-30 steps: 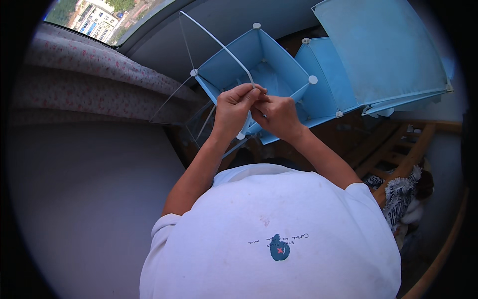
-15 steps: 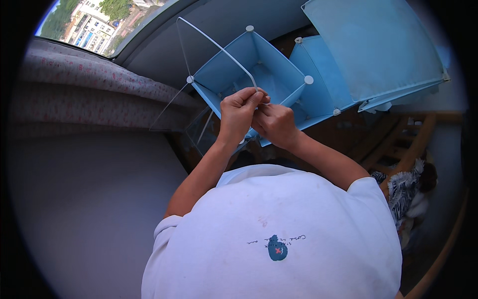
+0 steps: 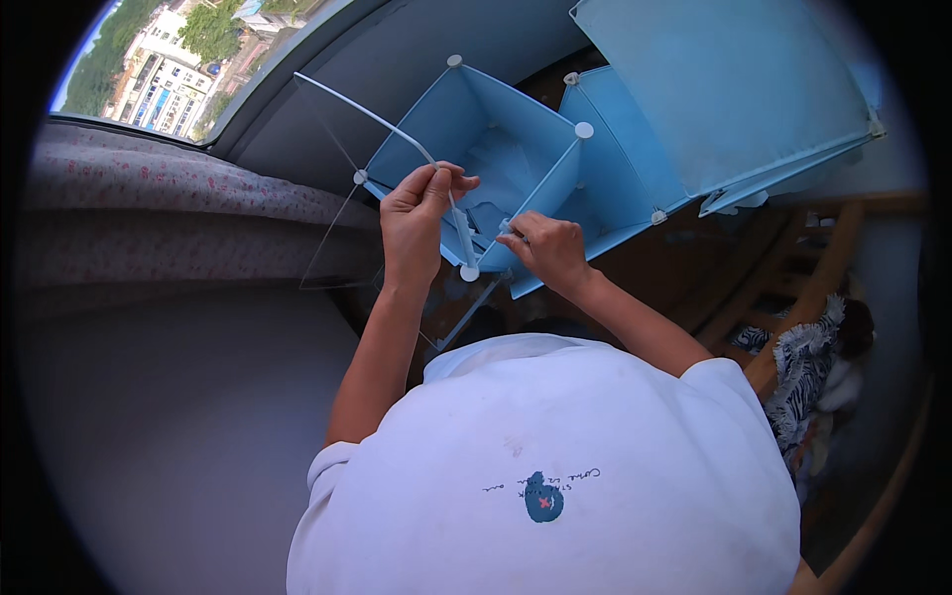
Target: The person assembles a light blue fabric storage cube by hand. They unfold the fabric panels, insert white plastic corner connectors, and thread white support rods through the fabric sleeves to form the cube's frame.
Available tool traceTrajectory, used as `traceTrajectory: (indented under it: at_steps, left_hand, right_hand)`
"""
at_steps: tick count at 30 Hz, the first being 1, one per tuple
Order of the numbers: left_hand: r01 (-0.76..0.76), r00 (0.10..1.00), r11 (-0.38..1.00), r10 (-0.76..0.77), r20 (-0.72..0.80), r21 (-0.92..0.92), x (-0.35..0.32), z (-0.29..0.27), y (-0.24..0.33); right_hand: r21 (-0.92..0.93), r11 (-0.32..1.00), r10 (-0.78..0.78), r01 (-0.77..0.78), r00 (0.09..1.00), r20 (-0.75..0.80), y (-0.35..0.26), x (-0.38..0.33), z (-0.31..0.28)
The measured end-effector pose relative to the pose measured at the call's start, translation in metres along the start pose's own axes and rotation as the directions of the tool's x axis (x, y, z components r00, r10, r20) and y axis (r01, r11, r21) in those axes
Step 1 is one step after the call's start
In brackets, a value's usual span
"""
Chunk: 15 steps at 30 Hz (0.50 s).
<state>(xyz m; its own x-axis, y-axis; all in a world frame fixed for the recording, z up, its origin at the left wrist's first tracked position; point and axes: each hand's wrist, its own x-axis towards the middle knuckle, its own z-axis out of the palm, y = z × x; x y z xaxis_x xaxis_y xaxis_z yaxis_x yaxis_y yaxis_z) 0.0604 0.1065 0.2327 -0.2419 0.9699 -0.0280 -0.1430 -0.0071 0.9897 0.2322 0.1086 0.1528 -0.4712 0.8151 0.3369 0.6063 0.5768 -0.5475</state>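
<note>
My left hand [image 3: 421,203] is closed, pinching the white edge [image 3: 372,114] of a thin-framed, see-through panel between thumb and fingers. That edge slants down from the upper left, and a pale strip continues below the hand toward a round white connector [image 3: 469,273]. Beneath my hands stands an open light-blue cube [image 3: 496,109] made of panels, with white connectors at its corners. My right hand [image 3: 550,248] has its fingers drawn together at the cube's near right rim. A small pale-blue bit shows at its fingertips; what it is cannot be made out.
More light-blue cube compartments [image 3: 635,139] adjoin on the right, with a large blue panel [image 3: 724,89] at the top. A patterned curtain [image 3: 198,188] and a window [image 3: 169,69] are at the left. Wooden slats [image 3: 808,297] and a fringed cloth [image 3: 805,362] lie right.
My hands, together on the white edge before, are now apart. The left has moved left with the edge; the right has come down to the cube's rim. The view has shifted slightly.
</note>
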Motion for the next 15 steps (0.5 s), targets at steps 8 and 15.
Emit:
traceTrajectory:
  at_steps: [8, 15]
  left_hand:
    - [0.049, 0.999, 0.997, -0.05, -0.004, -0.057, -0.002, 0.005, -0.001]
    - [0.066, 0.998, 0.993, -0.065, 0.016, -0.102, 0.001, 0.003, -0.007]
  right_hand:
    - [0.023, 0.991, -0.132, 0.131, 0.99, 0.05, -0.027, 0.044, -0.006]
    - [0.031, 0.939, -0.341, 0.341, 0.94, -0.027, -0.031, 0.058, -0.005]
